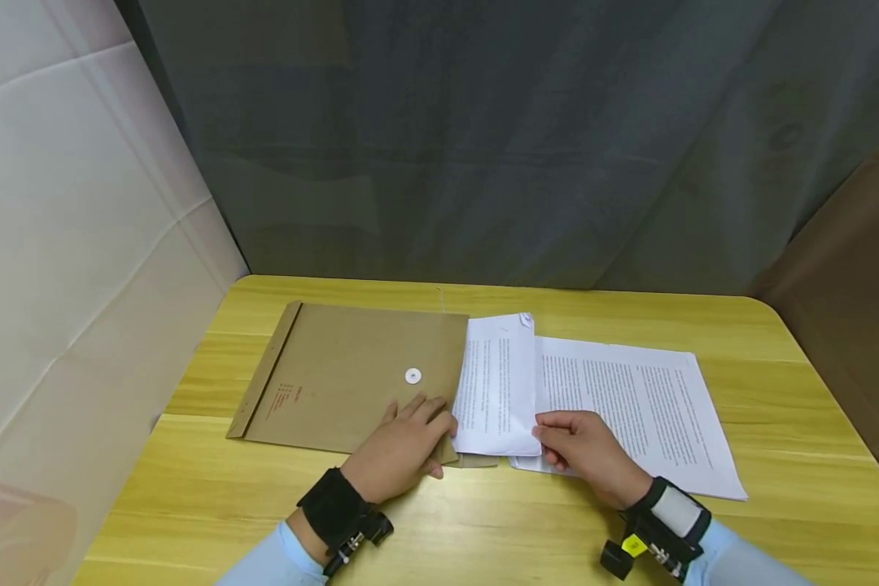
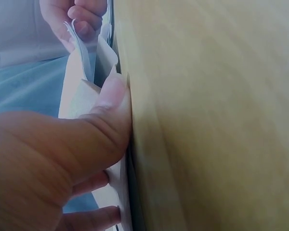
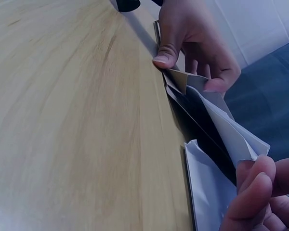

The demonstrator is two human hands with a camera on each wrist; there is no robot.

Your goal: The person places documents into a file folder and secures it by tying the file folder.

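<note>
One table [image 1: 190, 496], pale yellow wood grain with rounded far corners, fills the lower half of the head view; behind it hangs one dark grey curtain [image 1: 483, 138], with one white sheet [image 1: 66, 244] on the left and one brown panel [image 1: 850, 277] on the right. One brown envelope [image 1: 337, 374] lies flat on the table's left half, its mouth facing right, one white round button [image 1: 413, 375] on its face (small red print sits near its left end). One stack of printed sheets [image 1: 630, 407] lies flat to the right of the envelope. One folded-over bundle of printed paper [image 1: 494, 387] rests between them, its left edge at the envelope's mouth. Two hands appear. The left hand [image 1: 403, 446] lies on the envelope's near right corner, fingers on top and thumb [image 2: 111, 96] curled at the edge, holding the mouth open. The right hand [image 1: 584, 448] pinches the bundle's near corner between thumb and fingers [image 3: 253, 183]. Each wrist bears one black strap.
</note>
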